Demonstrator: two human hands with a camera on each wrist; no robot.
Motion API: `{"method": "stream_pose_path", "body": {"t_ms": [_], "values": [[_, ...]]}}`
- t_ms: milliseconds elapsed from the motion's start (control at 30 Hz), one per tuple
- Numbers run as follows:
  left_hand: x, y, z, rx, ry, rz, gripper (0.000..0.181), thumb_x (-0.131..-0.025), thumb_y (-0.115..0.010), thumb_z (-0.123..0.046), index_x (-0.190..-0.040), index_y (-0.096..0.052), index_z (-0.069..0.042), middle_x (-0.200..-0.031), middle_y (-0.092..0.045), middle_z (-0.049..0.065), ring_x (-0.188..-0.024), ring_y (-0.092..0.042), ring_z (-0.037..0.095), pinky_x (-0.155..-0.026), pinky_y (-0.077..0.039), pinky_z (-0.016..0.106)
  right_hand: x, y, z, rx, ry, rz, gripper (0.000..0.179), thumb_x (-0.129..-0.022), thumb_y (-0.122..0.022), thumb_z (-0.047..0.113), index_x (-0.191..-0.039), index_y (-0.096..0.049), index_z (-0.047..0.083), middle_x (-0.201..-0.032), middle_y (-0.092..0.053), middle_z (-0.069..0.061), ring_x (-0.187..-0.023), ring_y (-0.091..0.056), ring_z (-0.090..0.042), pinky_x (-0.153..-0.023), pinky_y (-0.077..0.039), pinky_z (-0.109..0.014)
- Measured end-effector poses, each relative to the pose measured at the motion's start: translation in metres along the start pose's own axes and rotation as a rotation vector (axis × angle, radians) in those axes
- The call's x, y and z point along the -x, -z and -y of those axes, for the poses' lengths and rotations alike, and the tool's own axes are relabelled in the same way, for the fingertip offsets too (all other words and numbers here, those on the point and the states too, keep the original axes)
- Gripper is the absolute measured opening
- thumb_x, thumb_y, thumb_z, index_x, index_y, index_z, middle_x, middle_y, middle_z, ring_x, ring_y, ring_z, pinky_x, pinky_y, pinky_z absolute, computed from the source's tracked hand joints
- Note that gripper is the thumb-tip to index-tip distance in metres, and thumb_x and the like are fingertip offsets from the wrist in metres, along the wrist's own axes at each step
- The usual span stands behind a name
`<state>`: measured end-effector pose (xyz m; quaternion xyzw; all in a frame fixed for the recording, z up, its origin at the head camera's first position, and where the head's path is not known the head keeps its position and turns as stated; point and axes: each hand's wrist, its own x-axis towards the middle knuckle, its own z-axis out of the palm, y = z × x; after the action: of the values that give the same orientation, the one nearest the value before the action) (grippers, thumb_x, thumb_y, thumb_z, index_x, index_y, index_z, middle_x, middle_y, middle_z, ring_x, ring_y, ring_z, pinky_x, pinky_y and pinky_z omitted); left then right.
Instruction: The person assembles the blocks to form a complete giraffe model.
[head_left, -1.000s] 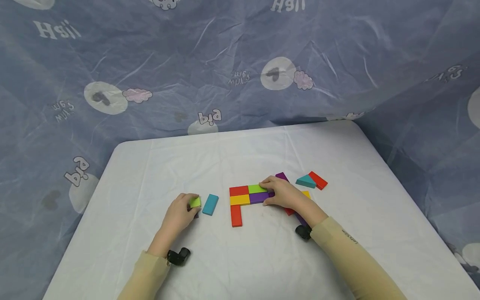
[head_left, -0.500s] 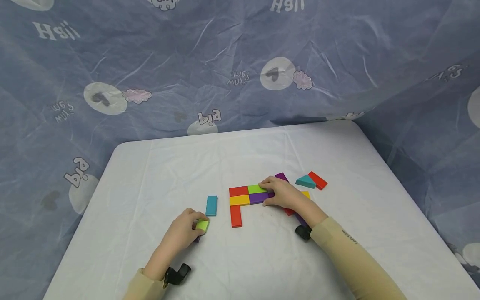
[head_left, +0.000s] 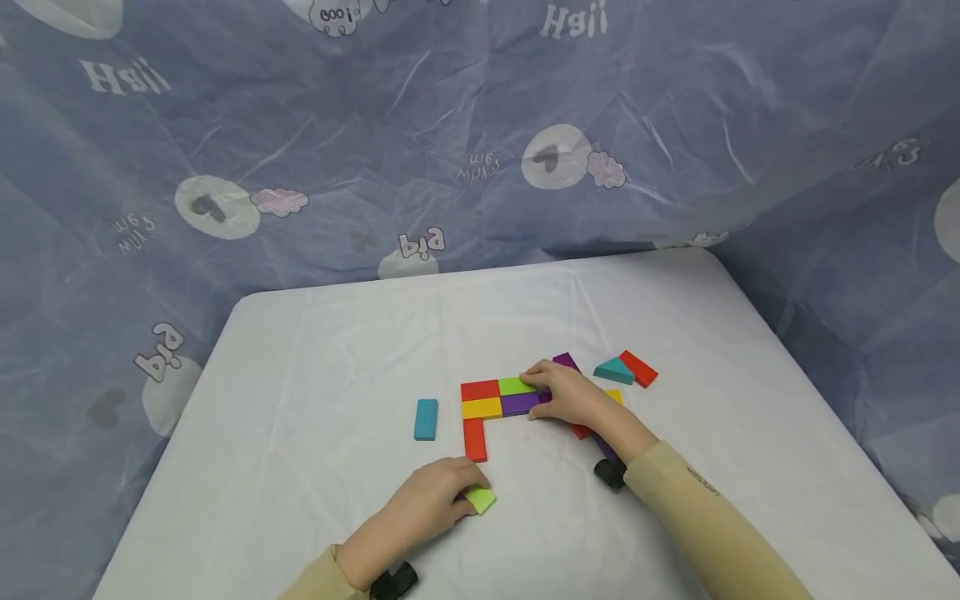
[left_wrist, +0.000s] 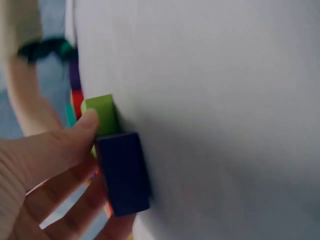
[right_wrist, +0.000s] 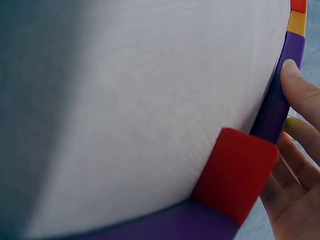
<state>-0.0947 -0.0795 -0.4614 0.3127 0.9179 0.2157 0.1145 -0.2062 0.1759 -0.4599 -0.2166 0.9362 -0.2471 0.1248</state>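
Observation:
My left hand point(head_left: 429, 504) holds a lime green block point(head_left: 481, 499) just in front of the red block point(head_left: 475, 440) that points toward me. A dark blue-purple block point(left_wrist: 124, 172) is in the same grip, seen beside the green one in the left wrist view; the hand hides it from the head. My right hand point(head_left: 573, 397) pinches the joined block row across its width. Its thumb lies along the near side of the purple block point(head_left: 520, 404), and its fingers reach the green block point(head_left: 516, 386) behind. A red block point(head_left: 480, 390) and a yellow block point(head_left: 482, 408) continue the row leftward.
A blue block point(head_left: 426, 419) lies alone left of the row. Behind the right hand are a purple block point(head_left: 566, 361), a teal triangle point(head_left: 615, 371) and a red block point(head_left: 638, 368). More blocks sit partly under the right wrist. A white cloth point(head_left: 337, 375) covers the table.
My left hand has carried the green and dark blocks rightward and toward me, to below the red block. The lone blue block has turned from slanted to straight. My right hand stays put.

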Motion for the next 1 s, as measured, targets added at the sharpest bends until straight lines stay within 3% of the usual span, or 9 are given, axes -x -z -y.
{"method": "stream_pose_path", "body": {"t_ms": [133,333,700,900,1000], "values": [[-0.011,-0.009,-0.014,-0.065,-0.091,0.014,0.024,-0.084,-0.079,-0.016,-0.106,-0.073,-0.021,-0.104,-0.069,-0.013,-0.097,-0.062,0.003,-0.085,-0.053,0.02,0.002,-0.002,-0.001,-0.003,0.004,-0.006,0.061,-0.082,-0.081,0.024,-0.136,-0.059,0.005,-0.13,-0.06,-0.009,-0.118,-0.058,-0.025,-0.103,-0.05,-0.044],[-0.028,-0.016,-0.028,-0.128,-0.14,0.004,0.023,-0.086,-0.077,-0.019,-0.108,-0.073,-0.022,-0.105,-0.068,-0.013,-0.096,-0.062,0.004,-0.079,-0.052,0.016,0.001,-0.002,-0.001,0.0,0.026,-0.013,0.061,-0.082,-0.081,0.024,-0.136,-0.059,0.004,-0.13,-0.061,-0.009,-0.118,-0.059,-0.025,-0.103,-0.05,-0.044],[-0.061,-0.027,-0.038,-0.151,-0.178,-0.075,0.025,-0.089,-0.074,-0.023,-0.114,-0.072,-0.018,-0.109,-0.069,-0.007,-0.096,-0.062,0.007,-0.083,-0.052,0.014,0.002,0.001,-0.003,0.008,0.025,-0.016,0.061,-0.082,-0.081,0.023,-0.136,-0.059,0.005,-0.13,-0.061,-0.008,-0.118,-0.059,-0.025,-0.102,-0.05,-0.042],[-0.063,-0.025,-0.038,-0.141,-0.155,-0.124,0.034,-0.086,-0.078,-0.027,-0.115,-0.07,-0.012,-0.11,-0.066,-0.002,-0.095,-0.061,0.009,-0.084,-0.053,0.015,0.001,0.0,-0.004,0.005,0.018,-0.005,0.062,-0.082,-0.081,0.024,-0.137,-0.058,0.006,-0.131,-0.06,-0.008,-0.118,-0.059,-0.024,-0.103,-0.05,-0.041],[-0.06,-0.02,-0.036,-0.189,-0.14,-0.142,0.041,-0.081,-0.081,-0.037,-0.111,-0.068,-0.012,-0.103,-0.062,-0.001,-0.091,-0.057,0.01,-0.079,-0.051,0.017,0.001,0.001,-0.005,0.008,0.008,-0.006,0.062,-0.082,-0.081,0.025,-0.137,-0.058,0.006,-0.131,-0.06,-0.007,-0.118,-0.059,-0.023,-0.104,-0.05,-0.041]]}}
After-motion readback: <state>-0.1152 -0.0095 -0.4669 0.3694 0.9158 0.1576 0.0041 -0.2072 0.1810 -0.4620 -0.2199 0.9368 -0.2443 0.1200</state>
